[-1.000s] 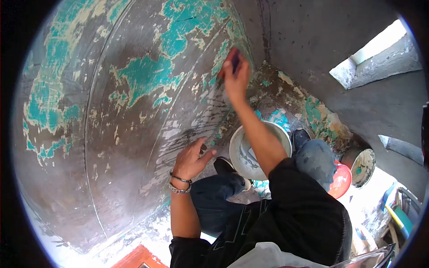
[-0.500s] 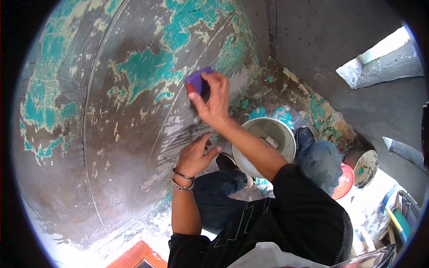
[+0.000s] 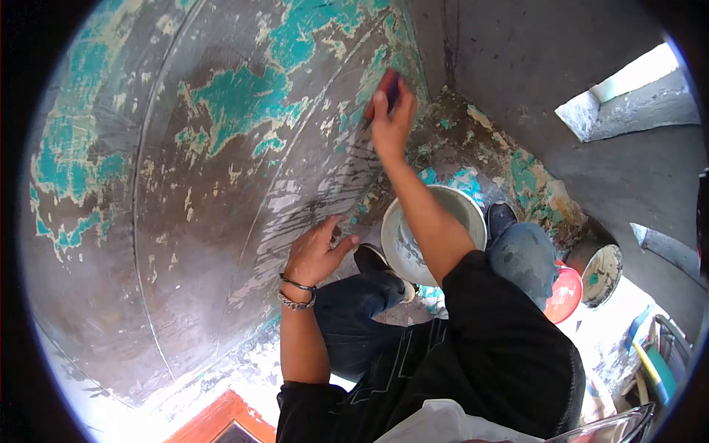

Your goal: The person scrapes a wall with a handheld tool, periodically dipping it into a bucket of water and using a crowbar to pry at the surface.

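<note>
Clearly the right hand (image 3: 390, 118) grips a purple scraping block (image 3: 389, 94) far up the curved flaking wall (image 3: 221, 184); the left hand (image 3: 316, 255) braces open, near. Overreaching could slip the block into the bucket (image 3: 473, 221).

I see a dark brown curved metal surface (image 3: 207, 221) mottled with flaking teal and cream paint, a grey-white bucket (image 3: 402, 247), a red bowl (image 3: 565, 295), and black sleeves.
</note>
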Demonstrator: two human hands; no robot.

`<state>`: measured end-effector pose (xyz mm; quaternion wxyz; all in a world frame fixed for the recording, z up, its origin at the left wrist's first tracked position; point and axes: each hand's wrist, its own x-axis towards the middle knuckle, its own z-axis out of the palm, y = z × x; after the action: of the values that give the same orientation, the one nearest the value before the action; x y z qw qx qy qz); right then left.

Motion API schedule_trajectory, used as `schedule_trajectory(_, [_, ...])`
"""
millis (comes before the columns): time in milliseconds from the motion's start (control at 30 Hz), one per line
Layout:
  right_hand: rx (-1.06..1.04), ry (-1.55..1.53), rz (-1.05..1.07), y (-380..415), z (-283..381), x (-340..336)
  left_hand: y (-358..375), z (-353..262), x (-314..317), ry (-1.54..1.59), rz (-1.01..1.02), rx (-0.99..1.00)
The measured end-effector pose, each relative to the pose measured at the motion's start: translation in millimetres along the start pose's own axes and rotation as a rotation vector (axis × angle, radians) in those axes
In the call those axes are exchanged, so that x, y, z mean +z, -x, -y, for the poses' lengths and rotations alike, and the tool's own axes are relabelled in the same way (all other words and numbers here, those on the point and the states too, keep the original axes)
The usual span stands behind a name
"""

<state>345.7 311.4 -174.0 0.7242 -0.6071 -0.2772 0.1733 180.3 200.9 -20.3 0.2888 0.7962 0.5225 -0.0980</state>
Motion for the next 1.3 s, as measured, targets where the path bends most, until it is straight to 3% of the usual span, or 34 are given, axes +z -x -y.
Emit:
schedule_trajectory(33, [0.221,-0.084,-0.042,0,-18,3,-3,1,-2,-0.051,0.019,-0.024])
schedule_trajectory(67, [0.383,-0.276,0.172,25,-1,-4,-4,3,1,-0.075,0.011,-0.009])
schedule_trajectory(100, [0.385,-0.271,0.166,51,19,-1,-6,2,1,-0.075,0.017,-0.006])
schedule_trajectory(167, [-0.02,-0.028,0.096,83,57,10,-9,-3,-2,0.029,0.068,0.022])
schedule_trajectory(200, [-0.005,-0.021,0.111,65,59,6,-9,-9,-7,0.108,0.043,0.011])
schedule_trajectory(267, [-0.209,0.074,0.034,4,50,-2,-5,0,0,0.087,0.021,-0.003])
schedule_trajectory(300, [-0.21,0.073,0.035,3,35,-8,-5,2,0,0.052,-0.012,0.004])
schedule_trajectory(367, [0.094,0.086,-0.023,8,-12,-9,-2,0,-5,-0.037,0.037,-0.029])
schedule_trajectory(400, [0.156,0.059,0.086,33,-13,-10,-1,6,-3,-0.053,0.079,-0.025])
schedule_trajectory(467, [-0.111,0.036,0.129,84,8,-1,-4,-1,-5,-0.067,0.145,-0.035])
schedule_trajectory(500, [-0.1,0.048,0.133,76,15,-1,-6,-1,-4,-0.058,0.159,-0.037])
schedule_trajectory(567, [-0.298,0.044,0.14,39,47,-1,-1,2,0,0.045,0.086,0.038])
schedule_trajectory(667, [-0.182,0.026,0.076,-13,33,-1,4,14,0,0.017,0.081,-0.024])
schedule_trajectory(733, [0.049,-0.042,-0.105,-18,3,1,10,17,2,-0.021,0.089,-0.063])
schedule_trajectory(833, [0.016,0.017,0.053,35,7,1,3,12,-1,0.015,0.065,-0.028])
schedule_trajectory(900, [-0.202,0.049,0.1,33,55,3,4,8,-2,0.014,0.073,-0.003])
schedule_trajectory(1000, [-0.2,0.022,0.101,-30,56,-3,6,9,-1,0.063,0.052,-0.025])
schedule_trajectory(1067, [0.036,-0.084,-0.119,-54,29,1,9,14,1,0.028,0.061,-0.053])
schedule_trajectory(1167, [0.037,0.017,0.02,1,11,0,3,14,1,-0.031,0.058,-0.059])
schedule_trajectory(1233, [-0.198,0.02,0.086,28,51,3,-2,8,0,-0.007,0.077,-0.014])
schedule_trajectory(1300, [-0.226,0.062,0.116,13,70,-1,-1,5,2,0.039,0.071,0.008])
